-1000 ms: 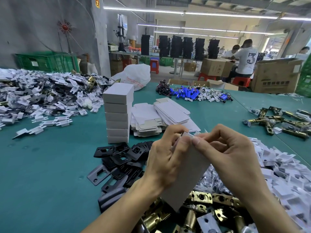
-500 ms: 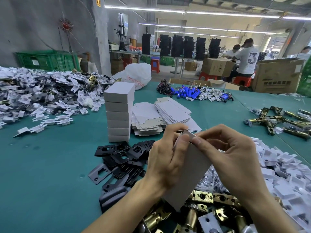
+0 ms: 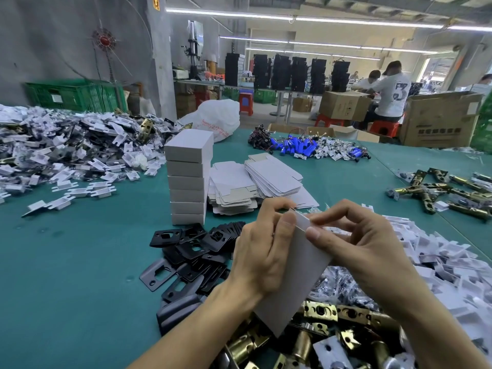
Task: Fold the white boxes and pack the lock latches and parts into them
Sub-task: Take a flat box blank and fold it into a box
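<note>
Far to my left lies a heap of white plastic parts, loose on the green table and not yet packed. Next comes a stack of folded boxes, closed and squared up; that is the finished share, though I cannot tell whether they are filled. Just beside it sit the flat blanks, a good many left to fold. In front of the stack, black plates are spread in a loose pile.

My left hand is curled round the white box, which I hold tilted above the brass latches, thumb at its upper edge. My right hand pinches the top end of the same box between thumb and forefinger. I judge I am working the end flap; what is inside is hidden.

On my right more white parts are heaped, so most of the job seems to remain.
</note>
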`<state>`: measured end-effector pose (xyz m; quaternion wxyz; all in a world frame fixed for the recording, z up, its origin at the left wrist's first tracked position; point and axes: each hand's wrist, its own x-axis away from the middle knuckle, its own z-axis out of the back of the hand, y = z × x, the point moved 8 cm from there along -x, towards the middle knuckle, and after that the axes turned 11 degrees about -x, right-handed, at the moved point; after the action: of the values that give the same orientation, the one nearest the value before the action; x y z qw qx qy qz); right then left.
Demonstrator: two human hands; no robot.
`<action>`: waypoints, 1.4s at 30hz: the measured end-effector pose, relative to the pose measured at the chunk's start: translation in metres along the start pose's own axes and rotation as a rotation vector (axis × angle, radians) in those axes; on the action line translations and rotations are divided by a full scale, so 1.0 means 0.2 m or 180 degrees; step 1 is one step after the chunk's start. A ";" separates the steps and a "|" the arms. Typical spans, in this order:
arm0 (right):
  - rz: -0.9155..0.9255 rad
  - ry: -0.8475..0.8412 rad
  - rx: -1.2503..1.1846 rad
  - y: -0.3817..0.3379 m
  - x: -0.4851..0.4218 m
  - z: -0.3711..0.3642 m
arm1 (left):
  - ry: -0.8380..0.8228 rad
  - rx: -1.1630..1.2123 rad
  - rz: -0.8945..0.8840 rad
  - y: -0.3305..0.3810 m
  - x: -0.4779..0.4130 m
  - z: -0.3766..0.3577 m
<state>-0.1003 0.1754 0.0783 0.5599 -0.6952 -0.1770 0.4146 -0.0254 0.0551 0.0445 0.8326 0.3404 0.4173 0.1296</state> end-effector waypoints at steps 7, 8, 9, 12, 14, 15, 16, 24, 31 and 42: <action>0.0110 0.0919 0.0598 0.05 0.00 0.15 | -0.0706 -0.1308 -0.0340 0.09 0.05 -0.09; 0.0096 0.0979 0.0602 0.06 0.00 0.17 | -0.0784 -0.1492 -0.0348 0.09 0.05 -0.11; 0.0099 0.1006 0.0597 0.06 0.00 0.17 | -0.0817 -0.1583 -0.0305 0.08 0.05 -0.12; 0.0184 0.0917 0.0592 0.04 0.00 0.15 | -0.0698 -0.1369 -0.0174 0.06 0.04 -0.11; 0.0207 0.0805 0.0484 0.02 0.00 0.13 | -0.0590 -0.1217 -0.0205 0.07 0.04 -0.09; 0.0215 0.0760 0.0425 0.01 -0.01 0.12 | -0.0525 -0.1181 -0.0243 0.08 0.03 -0.08; 0.0237 0.0718 0.0382 -0.01 -0.01 0.12 | -0.0456 -0.1158 -0.0284 0.09 0.03 -0.07; 0.0413 0.0390 0.0285 -0.08 0.00 0.10 | -0.0238 -0.0854 -0.0385 0.10 0.04 -0.04; 0.0271 0.0017 0.0433 -0.06 -0.01 0.04 | -0.0124 -0.0669 -0.0134 0.05 0.02 -0.03; 0.0672 0.0343 0.0069 -0.10 0.01 0.09 | -0.0504 -0.0188 -0.0206 0.07 0.03 -0.06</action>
<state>-0.1090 0.1953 0.0953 0.5293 -0.7251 -0.0679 0.4352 -0.0299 0.0730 0.0461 0.8764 0.3112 0.3569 0.0875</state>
